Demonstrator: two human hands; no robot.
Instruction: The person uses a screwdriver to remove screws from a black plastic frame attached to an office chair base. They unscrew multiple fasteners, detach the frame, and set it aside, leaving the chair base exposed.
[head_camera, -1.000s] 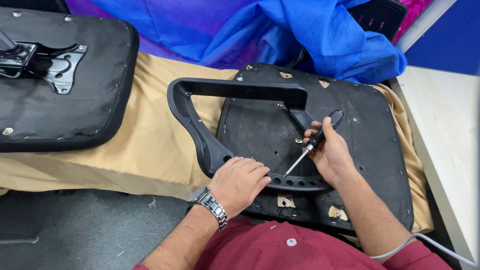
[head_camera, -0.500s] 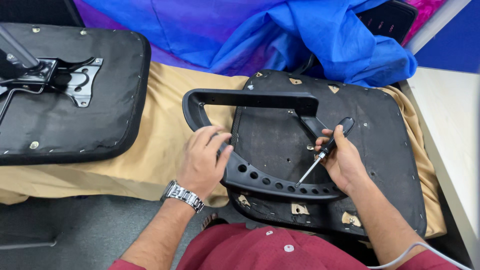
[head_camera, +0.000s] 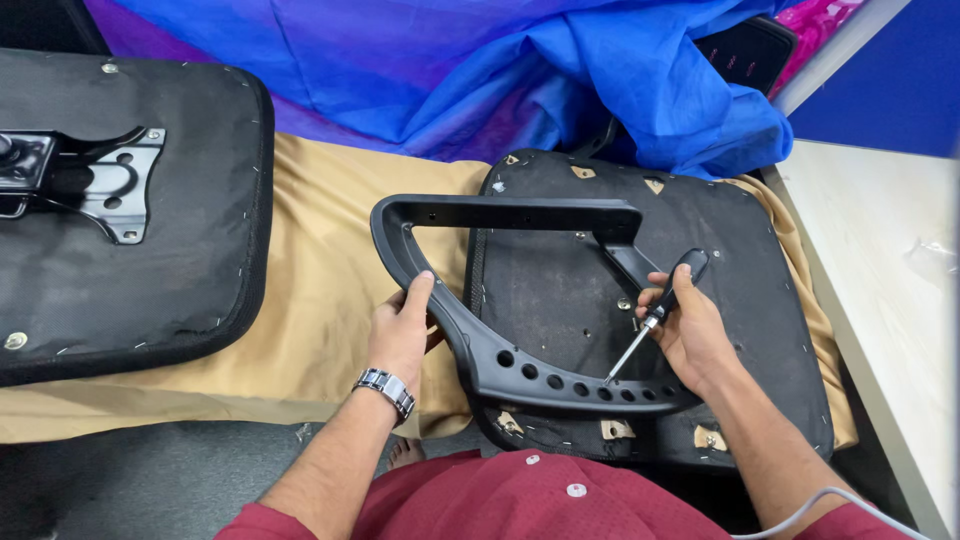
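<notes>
Change: my left hand (head_camera: 402, 330) has come off the holed lower bar of the armrest (head_camera: 500, 290) and moved out to its left side bar, where I now see it wrapped around the outer edge, thumb up along the plastic
Meaning: I judge this a shift of grip to steady the frame from the side, leaving the row of holes uncovered for the tool
Right hand: my right hand (head_camera: 690, 330) is closed around the black handle of the screwdriver (head_camera: 655, 315), as it was a moment ago, with the tip down at one of the holes in the lower bar
Armrest place: lying flat on the upturned seat pad (head_camera: 740, 300), which rests on a tan cloth (head_camera: 320, 260)
Second seat: another black seat (head_camera: 130, 250) with a metal plate (head_camera: 100, 180) sits well apart at the left
Packages, labels, signs: I see none; only blue cloth (head_camera: 560, 80) bunched behind, and a pale table (head_camera: 880, 260) at the right
</notes>
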